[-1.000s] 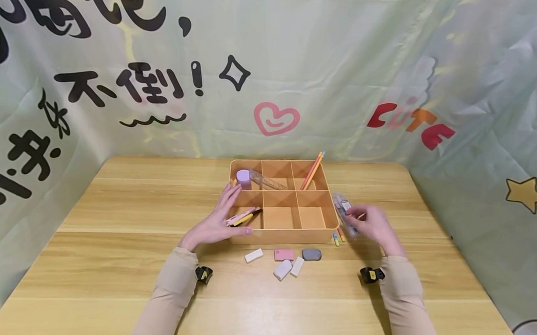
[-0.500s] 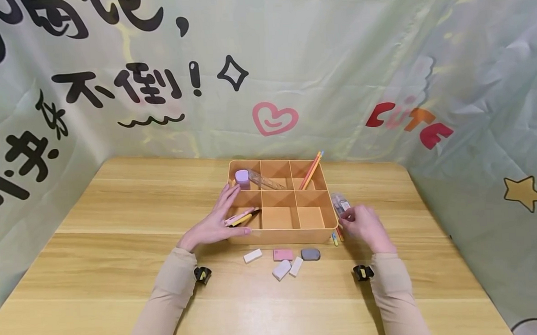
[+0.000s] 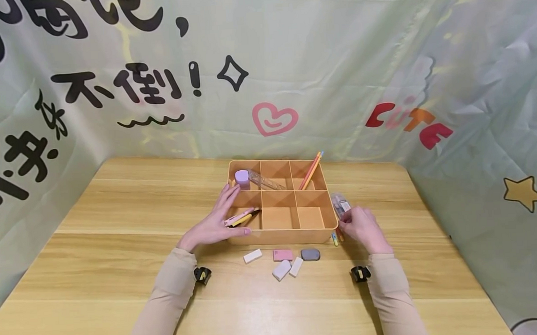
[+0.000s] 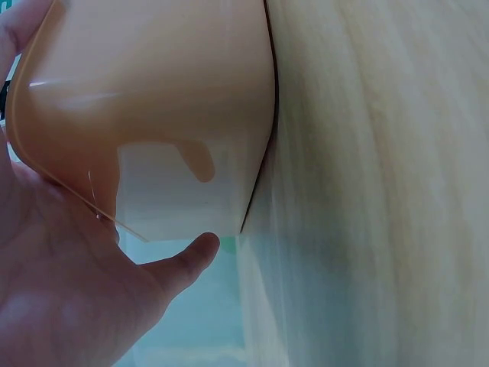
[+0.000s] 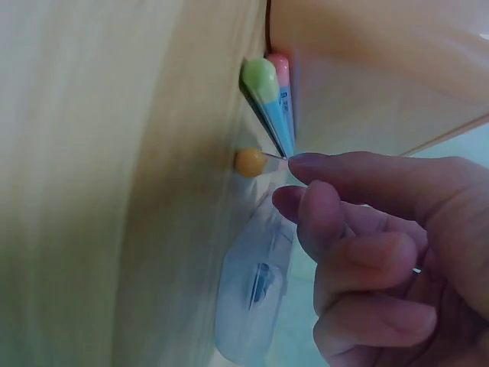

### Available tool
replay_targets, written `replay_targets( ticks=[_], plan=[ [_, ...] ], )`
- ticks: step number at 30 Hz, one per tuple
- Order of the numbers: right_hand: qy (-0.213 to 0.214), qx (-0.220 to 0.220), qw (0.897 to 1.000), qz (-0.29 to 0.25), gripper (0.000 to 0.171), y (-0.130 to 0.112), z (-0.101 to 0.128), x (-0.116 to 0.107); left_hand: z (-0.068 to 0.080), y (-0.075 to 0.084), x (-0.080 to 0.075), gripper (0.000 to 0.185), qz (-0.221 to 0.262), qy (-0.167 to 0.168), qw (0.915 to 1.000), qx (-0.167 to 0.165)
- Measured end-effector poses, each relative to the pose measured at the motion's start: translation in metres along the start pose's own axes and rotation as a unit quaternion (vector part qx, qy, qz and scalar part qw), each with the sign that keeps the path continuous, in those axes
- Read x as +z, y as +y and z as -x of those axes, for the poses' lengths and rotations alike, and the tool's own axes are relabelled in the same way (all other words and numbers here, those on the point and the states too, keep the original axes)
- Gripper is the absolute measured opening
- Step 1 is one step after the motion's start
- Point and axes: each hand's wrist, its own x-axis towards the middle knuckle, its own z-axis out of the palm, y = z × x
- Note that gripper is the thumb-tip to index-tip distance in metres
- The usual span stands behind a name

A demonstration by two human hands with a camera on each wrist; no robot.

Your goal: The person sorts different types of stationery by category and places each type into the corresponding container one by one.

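Observation:
My left hand (image 3: 210,225) rests on the left front corner of an orange divided organizer box (image 3: 271,236), fingers straight along its side, thumb by its front wall. My right hand (image 3: 361,227) is low at the box's right side. In the right wrist view its thumb and forefinger tips are close together, a small gap between them, beside an orange-ended stick (image 5: 250,162). Green-ended (image 5: 260,80) and pink-ended (image 5: 280,70) pencil-like sticks lie along the box wall. A clear plastic case (image 5: 252,306) lies just beyond the fingertips; the right hand partly covers it in the head view.
Inside the box are a purple-capped clear tube (image 3: 242,177), pink and yellow pens (image 3: 241,218), and upright-leaning pencils (image 3: 311,170) at the back right. Before it lie several erasers, including a pink one (image 3: 283,255), a grey one (image 3: 310,254) and a white one (image 3: 253,256).
My right hand has moved left, off the clear case and closer to the box's right wall and the sticks there. My left hand stays in place on the box.

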Motion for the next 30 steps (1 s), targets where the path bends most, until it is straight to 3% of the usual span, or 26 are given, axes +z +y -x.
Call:
replay_targets(
  ticks=[30],
  plan=[
    [-0.025, 0.037, 0.999, -0.013, 0.016, -0.0034, 0.0009, 0.0075, 0.0011, 0.0027, -0.0005, 0.119, 0.010, 0.000, 0.9999, 0.007]
  ],
)
